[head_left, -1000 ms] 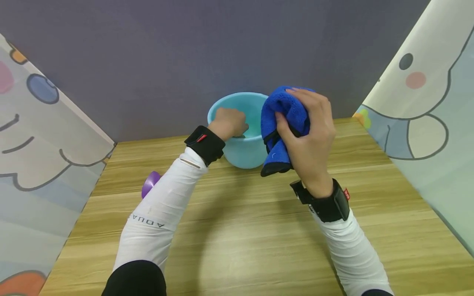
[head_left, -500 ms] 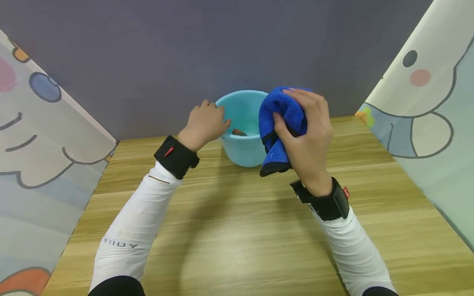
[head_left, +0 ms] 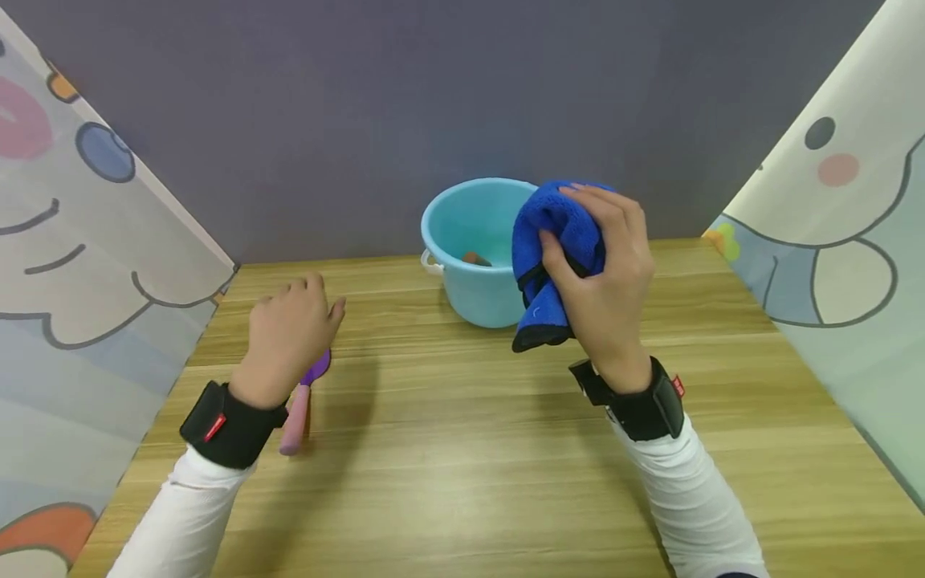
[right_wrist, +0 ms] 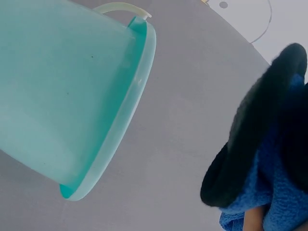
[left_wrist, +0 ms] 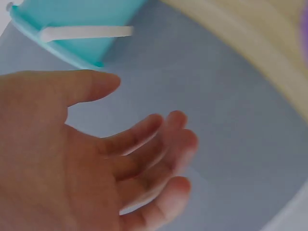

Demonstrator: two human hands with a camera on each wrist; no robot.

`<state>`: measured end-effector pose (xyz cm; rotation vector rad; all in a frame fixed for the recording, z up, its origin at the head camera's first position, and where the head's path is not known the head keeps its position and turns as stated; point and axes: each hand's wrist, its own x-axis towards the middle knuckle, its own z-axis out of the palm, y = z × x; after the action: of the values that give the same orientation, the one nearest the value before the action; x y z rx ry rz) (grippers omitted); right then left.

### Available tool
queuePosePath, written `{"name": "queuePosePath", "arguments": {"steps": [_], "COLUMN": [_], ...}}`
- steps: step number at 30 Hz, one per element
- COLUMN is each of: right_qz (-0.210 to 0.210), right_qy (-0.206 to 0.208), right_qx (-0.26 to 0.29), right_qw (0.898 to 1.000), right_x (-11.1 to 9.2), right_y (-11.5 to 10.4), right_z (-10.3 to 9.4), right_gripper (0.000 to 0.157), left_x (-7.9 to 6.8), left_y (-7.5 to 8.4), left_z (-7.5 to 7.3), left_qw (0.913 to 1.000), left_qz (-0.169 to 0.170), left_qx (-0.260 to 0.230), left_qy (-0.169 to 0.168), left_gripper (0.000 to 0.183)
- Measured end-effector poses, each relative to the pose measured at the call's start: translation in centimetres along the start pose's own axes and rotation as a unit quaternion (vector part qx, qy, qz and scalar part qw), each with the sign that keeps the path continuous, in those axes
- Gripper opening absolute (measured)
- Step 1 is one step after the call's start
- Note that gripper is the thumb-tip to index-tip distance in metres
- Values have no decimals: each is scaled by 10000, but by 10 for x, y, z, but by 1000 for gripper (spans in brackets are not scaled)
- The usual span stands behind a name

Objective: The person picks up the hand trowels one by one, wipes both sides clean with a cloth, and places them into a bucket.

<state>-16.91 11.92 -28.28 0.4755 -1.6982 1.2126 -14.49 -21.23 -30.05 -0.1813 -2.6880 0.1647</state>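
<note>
My left hand (head_left: 289,337) is over the left part of the table, fingers loosely bent and holding nothing, as the left wrist view shows. Below it lies a tool with a purple head and a pink handle (head_left: 295,421), partly hidden by the hand. My right hand (head_left: 610,273) grips a folded blue towel (head_left: 556,213) with black edging, thumb on the near side. The towel hangs in front of the right side of a light blue bucket (head_left: 480,297) and hides part of its rim. A small brown object (head_left: 475,258) lies inside the bucket.
The bucket stands at the back of the wooden table (head_left: 448,449), close to a grey wall (head_left: 361,136). Its white handle (left_wrist: 86,32) hangs at the side. Cartoon-printed panels (head_left: 817,265) flank the table left and right.
My left hand has come out of the bucket, empty, and moved left and nearer, over the purple-headed tool. The right hand keeps hold of the towel in about the same place.
</note>
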Motion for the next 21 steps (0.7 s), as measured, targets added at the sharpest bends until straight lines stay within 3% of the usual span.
{"name": "queuePosePath", "arguments": {"steps": [2, 4, 8, 11, 14, 21], "right_qz": [-8, -32, -99, -110, -114, -166], "right_qy": [-16, -60, -188, -237, -242, -204], "right_qx": [-4, -11, -5, 5, 34, 52], "right_qw": [10000, 10000, 9998, 9997, 9996, 9996], "right_x": [-1, -2, -4, -6, -6, -6], "right_y": [0, 1, 0, 0, -1, -1], "right_z": [1, 3, 7, 8, 8, 9], "right_gripper": [35, 35, 35, 35, 35, 35], "left_x": [-22, -40, -63, -75, -83, -93], "left_y": [-11, -21, -36, -40, -41, -39], "left_z": [7, 14, 30, 42, 52, 63], "left_qw": [9999, 9989, 9849, 9743, 9734, 9604], "left_qz": [-122, -339, -840, -989, -956, -1081], "left_qx": [122, 65, -256, -393, -450, -621], "left_qy": [7, -308, -1493, -1987, -2035, -2493], "left_gripper": [39, 41, 42, 45, 47, 43]}}
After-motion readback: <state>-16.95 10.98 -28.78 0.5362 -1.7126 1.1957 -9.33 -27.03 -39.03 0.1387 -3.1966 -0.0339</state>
